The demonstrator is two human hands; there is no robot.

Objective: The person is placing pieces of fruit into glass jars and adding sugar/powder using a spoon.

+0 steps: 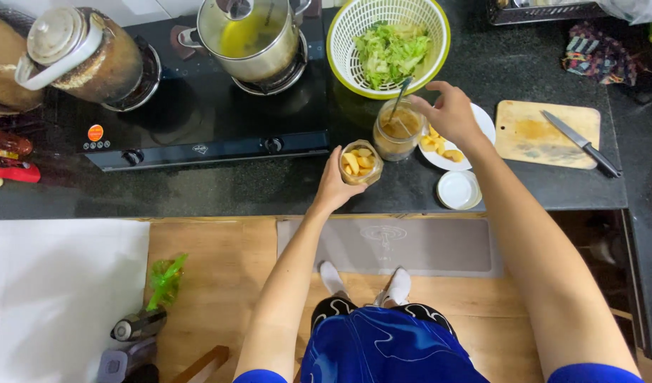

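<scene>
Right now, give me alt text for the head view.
At a dark counter, the left hand grips a small jar of yellow pieces, while the right hand holds a spoon in a second jar. Behind stand a colander of greens and a pot.

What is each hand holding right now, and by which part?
The left hand grips the small jar of yellow pieces by its side. The right hand fingers hold the spoon handle top in the second jar.
</scene>
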